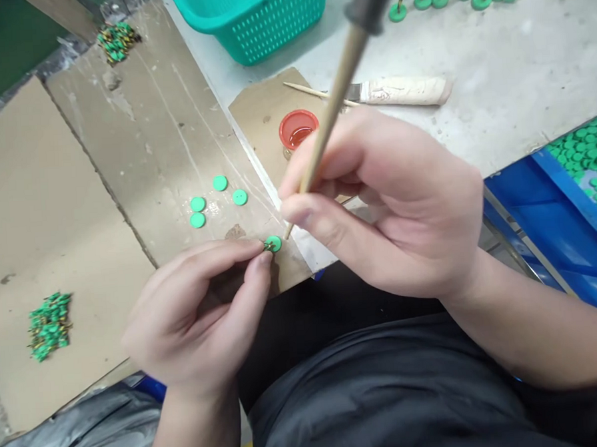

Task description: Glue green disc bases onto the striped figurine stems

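Note:
Between thumb and forefinger, my left hand (203, 308) pinches a small green disc (274, 243) with a brassy metal bit on it. My right hand (387, 205) grips a thin wooden stick (339, 91) with a dark sleeve at its upper end. The stick's pointed tip is just right of the disc; whether they touch I cannot tell. Several loose green discs (219, 183) lie flat on the cardboard (158, 137) beyond my left hand. Behind my right hand stands a small red cup (293, 120) with liquid in it, partly covered by that hand.
A teal basket (268, 31) stands at the back. Near the cup lie a putty knife (406, 91) and another wooden stick (304, 88). Piles of green-and-brass pieces (50, 325) rest on the left cardboard and farther back. At right, a blue bin (552, 203) adjoins many green discs (593, 161).

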A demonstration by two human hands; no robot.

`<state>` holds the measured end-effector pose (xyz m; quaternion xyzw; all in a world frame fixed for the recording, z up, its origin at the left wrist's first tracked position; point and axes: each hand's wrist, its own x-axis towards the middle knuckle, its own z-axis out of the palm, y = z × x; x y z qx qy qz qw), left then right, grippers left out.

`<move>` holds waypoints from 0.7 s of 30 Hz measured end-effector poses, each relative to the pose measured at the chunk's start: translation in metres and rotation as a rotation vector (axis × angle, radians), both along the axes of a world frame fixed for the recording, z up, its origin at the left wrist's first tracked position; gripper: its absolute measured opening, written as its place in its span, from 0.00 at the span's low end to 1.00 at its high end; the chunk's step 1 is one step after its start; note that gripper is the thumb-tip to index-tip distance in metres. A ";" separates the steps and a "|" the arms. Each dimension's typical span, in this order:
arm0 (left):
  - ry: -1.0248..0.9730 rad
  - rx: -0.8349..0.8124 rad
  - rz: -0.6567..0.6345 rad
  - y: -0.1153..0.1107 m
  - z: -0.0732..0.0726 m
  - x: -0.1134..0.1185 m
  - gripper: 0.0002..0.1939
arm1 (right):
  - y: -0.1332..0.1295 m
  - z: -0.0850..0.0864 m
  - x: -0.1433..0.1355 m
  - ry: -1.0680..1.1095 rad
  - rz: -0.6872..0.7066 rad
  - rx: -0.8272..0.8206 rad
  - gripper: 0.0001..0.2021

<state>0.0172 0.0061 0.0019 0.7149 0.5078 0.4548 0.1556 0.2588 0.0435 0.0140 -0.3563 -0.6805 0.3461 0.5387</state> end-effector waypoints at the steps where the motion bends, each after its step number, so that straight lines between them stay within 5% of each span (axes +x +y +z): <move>1: -0.027 -0.012 0.007 0.001 0.000 0.000 0.22 | -0.004 -0.001 0.003 0.008 -0.009 -0.015 0.05; 5: -0.181 -0.114 0.054 0.003 0.006 0.001 0.16 | -0.016 -0.007 0.010 0.116 -0.035 -0.099 0.04; 10: -0.348 -0.332 0.069 0.001 0.033 -0.005 0.10 | -0.019 -0.011 0.014 0.132 0.038 -0.321 0.07; 16: -0.484 -0.453 -0.081 0.003 0.069 -0.016 0.08 | -0.019 -0.011 0.016 0.112 0.061 -0.435 0.09; 21: -0.597 -0.524 -0.184 0.008 0.081 -0.019 0.05 | -0.020 -0.012 0.014 0.116 0.051 -0.462 0.11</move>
